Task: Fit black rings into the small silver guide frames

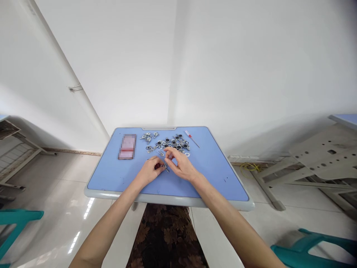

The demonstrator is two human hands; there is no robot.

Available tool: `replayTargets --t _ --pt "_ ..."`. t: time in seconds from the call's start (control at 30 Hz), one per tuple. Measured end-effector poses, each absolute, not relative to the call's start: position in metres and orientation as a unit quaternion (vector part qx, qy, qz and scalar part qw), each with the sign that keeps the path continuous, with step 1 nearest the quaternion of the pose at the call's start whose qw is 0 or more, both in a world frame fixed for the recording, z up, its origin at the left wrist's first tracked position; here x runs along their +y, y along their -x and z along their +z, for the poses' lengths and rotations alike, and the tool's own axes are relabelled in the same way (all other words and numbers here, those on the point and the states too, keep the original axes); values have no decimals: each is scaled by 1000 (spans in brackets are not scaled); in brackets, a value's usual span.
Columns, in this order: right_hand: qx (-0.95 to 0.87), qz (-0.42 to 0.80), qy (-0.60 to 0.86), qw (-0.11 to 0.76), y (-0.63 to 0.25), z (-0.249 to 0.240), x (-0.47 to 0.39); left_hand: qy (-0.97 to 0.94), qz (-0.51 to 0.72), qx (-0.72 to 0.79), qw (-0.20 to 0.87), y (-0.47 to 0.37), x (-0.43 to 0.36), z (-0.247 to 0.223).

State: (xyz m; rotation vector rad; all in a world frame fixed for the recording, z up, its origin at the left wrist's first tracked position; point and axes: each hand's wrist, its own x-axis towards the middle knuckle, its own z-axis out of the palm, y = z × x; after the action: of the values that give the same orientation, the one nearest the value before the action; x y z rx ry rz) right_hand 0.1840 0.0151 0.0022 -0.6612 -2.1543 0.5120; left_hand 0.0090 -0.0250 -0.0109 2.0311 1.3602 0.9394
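Observation:
My left hand (152, 169) is closed in a pinch on a small silvery metal fitting (167, 170) just above the near middle of the blue table top. My right hand (180, 163) is beside it, thumb and fingers bent inward around something small and shiny, mostly hidden by the fingers. A loose U-shaped metal piece (161, 153) lies just beyond both hands. Behind that spreads a pile of metal fittings with black round parts (174, 142). Several silvery fittings (147, 137) form a smaller group to the left, with black rings and small parts (150, 149) nearer me.
A phone-like flat object (127, 147), its screen blurred, lies on the table's (111, 178) left side. A screwdriver (192, 139) with a red and clear handle rests at the back right. A white wall stands behind. Green stools (315, 249) are on both sides.

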Motion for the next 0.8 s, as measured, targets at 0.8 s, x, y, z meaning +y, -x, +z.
replayTargets --t 0.8 --pt "-819 189 292 456 -178 -6 20 -752 336 501 266 -6 -26 -11"
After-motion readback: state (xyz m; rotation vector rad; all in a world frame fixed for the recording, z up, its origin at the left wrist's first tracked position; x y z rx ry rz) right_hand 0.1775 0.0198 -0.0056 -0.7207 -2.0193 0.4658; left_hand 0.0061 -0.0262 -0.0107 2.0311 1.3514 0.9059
